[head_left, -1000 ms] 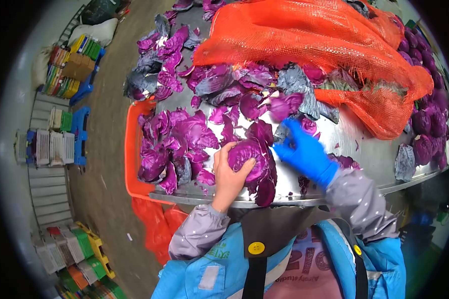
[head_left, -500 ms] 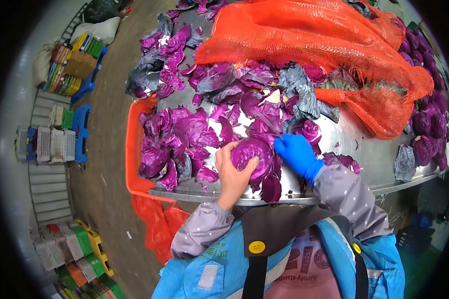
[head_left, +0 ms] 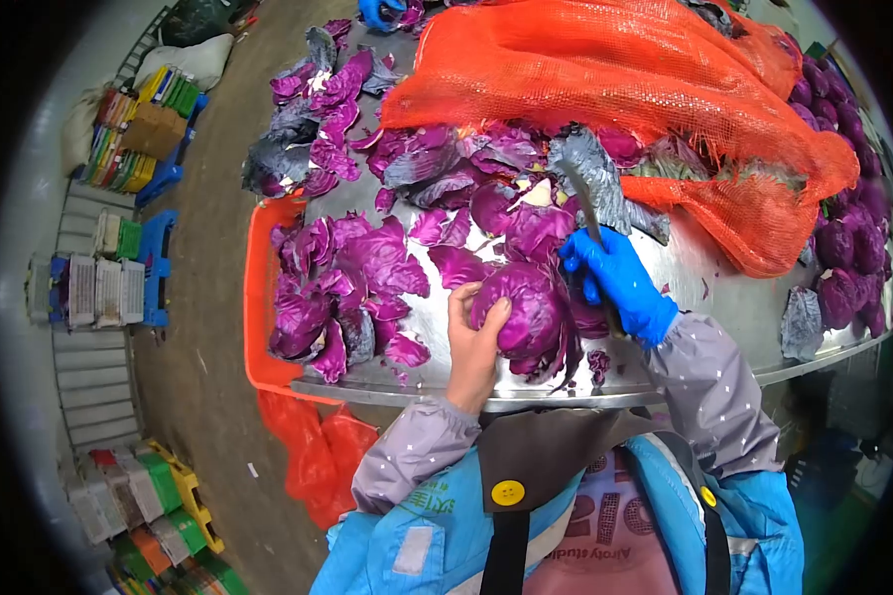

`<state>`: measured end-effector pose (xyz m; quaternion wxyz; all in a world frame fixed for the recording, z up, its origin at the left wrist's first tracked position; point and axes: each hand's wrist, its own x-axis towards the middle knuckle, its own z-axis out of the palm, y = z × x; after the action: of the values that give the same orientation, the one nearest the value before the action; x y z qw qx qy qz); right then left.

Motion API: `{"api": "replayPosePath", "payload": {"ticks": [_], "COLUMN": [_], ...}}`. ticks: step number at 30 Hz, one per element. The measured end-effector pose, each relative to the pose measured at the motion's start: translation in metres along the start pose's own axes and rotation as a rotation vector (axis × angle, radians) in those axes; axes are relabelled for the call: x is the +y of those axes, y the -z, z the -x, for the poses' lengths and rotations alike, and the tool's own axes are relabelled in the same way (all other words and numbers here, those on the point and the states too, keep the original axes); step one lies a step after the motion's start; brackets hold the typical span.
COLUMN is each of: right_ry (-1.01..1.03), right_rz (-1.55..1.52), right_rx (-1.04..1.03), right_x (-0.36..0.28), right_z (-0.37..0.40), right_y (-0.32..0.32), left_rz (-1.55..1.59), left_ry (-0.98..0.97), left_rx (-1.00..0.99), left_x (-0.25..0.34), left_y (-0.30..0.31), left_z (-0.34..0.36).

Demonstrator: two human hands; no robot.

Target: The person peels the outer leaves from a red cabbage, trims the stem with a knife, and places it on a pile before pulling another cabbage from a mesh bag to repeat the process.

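Observation:
A purple cabbage rests near the front edge of the steel table, some outer leaves hanging loose on its right side. My bare left hand grips it from the left, thumb on top. Just right of the cabbage, my right hand wears a blue glove and is closed around a knife. The blade points up and away from me, over the leaves. Loose purple leaves lie to the left of the cabbage and beyond it.
A red mesh sack covers the table's far side. More cabbages are piled at the right. An orange crate stands at the table's left end. Another blue-gloved hand shows at the top. Stacked crates line the left wall.
My right hand has moved right and turned, so the knife blade now stands clear of the cabbage. My left hand and the cabbage have shifted slightly right. A blue-gloved hand has appeared at the top.

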<state>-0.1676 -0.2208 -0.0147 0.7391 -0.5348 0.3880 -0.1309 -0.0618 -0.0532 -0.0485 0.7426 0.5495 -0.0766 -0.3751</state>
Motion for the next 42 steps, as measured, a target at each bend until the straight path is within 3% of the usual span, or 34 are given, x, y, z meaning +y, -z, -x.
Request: {"api": "replayPosePath", "payload": {"ticks": [1,2,4,5,9,12,16,19,21,24,27,31,36,38,40,42], "right_ry": [-0.025,0.141,0.169,0.095,0.068,-0.02,0.001,0.131,0.145,-0.008,-0.032,-0.059,0.03,-0.086,-0.004,0.03], "right_rz": [0.141,0.425,0.907,0.985,0.623,0.543,0.833,1.103,0.698,0.542,0.735,0.744,0.514,0.265,0.402,0.714], "right_rx": [0.011,-0.024,0.018,0.009,-0.057,-0.135,-0.07,0.118,0.042,-0.03,-0.045,-0.004,0.053,0.119,0.19,0.192], "right_x": [-0.012,-0.009,-0.008,0.0,0.024,0.025,0.02,0.041,0.045,0.023,0.018,0.026,0.059,0.059,0.056,0.045], "right_z": [0.011,0.015,0.035,0.033,0.029,0.032,0.037,0.034,0.031,0.046,0.048,0.042,0.028,0.019,0.015,0.022], "right_y": [-0.004,-0.003,-0.005,-0.004,0.013,0.026,0.015,0.016,0.024,0.019,0.014,0.012,0.031,0.044,0.058,0.056], "left_rz": [0.005,-0.004,-0.027,-0.029,-0.242,-0.386,-0.628,-0.622,-0.581,-0.584,-0.615,-0.616,-0.619,-0.59,-0.193,-0.313], "left_ry": [0.005,0.006,0.006,0.009,-0.028,-0.034,-0.122,-0.14,-0.132,-0.124,-0.144,-0.168,-0.165,-0.15,0.119,0.076], "left_rx": [-0.002,-0.008,-0.024,-0.03,-0.028,-0.036,-0.044,-0.048,-0.039,-0.031,-0.035,-0.041,-0.063,-0.089,-0.138,-0.205], "left_x": [-0.002,-0.003,-0.005,-0.006,-0.014,-0.012,-0.009,-0.012,-0.012,-0.01,-0.01,-0.012,-0.015,-0.008,0.01,0.02], "left_y": [-0.003,-0.006,-0.011,-0.013,-0.013,-0.016,-0.019,-0.017,-0.019,-0.019,-0.021,-0.02,-0.014,-0.007,-0.003,0.011], "left_z": [-0.001,-0.002,-0.004,-0.005,-0.006,-0.005,-0.001,0.0,0.0,0.002,0.003,0.003,-0.003,-0.007,-0.012,-0.017]}}
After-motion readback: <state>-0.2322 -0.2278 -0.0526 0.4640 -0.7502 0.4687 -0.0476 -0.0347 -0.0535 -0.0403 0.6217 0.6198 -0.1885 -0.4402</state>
